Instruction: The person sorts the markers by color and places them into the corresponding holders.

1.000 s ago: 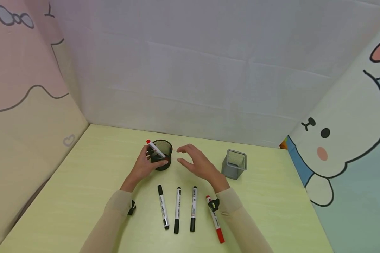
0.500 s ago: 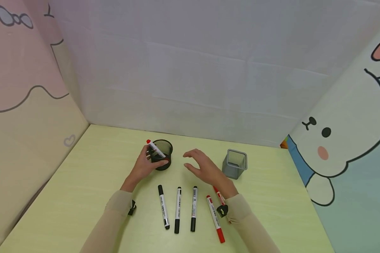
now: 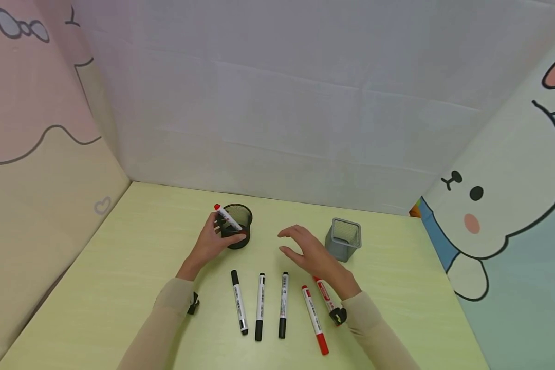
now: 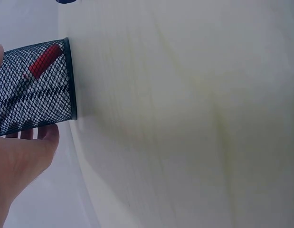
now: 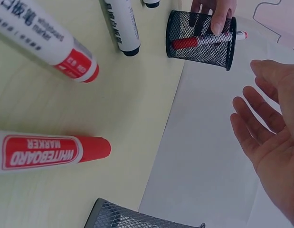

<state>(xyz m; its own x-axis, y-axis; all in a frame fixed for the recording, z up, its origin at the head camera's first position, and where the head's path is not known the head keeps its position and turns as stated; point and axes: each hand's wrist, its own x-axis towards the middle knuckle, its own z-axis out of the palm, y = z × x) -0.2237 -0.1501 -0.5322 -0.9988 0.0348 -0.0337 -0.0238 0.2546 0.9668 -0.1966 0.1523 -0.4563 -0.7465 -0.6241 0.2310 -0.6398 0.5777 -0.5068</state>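
My left hand (image 3: 209, 242) grips the round black mesh pen cup (image 3: 247, 228), fingers round its far side and thumb across its front. A red-capped whiteboard marker (image 3: 228, 218) leans inside with its end above the rim; its red cap (image 4: 45, 61) shows low through the mesh in the left wrist view. My right hand (image 3: 312, 253) hovers with nothing in it, fingers loosely bent and thumb apart, between the pen cup and a square grey mesh holder (image 3: 336, 251). Below its wrist lies a red marker (image 3: 324, 293), partly covered by the wrist strap.
Nearer me, three black-capped markers (image 3: 260, 308) lie in a row on the pale table (image 3: 166, 221). A second red marker (image 3: 314, 318) lies right of them. A white cloth wall (image 3: 277, 144) rises behind the table, with printed cartoon panels at both sides.
My right hand has moved away from the pen cup, rightward and slightly toward me, uncovering more of the rightmost red marker. The left hand and cup have stayed still.
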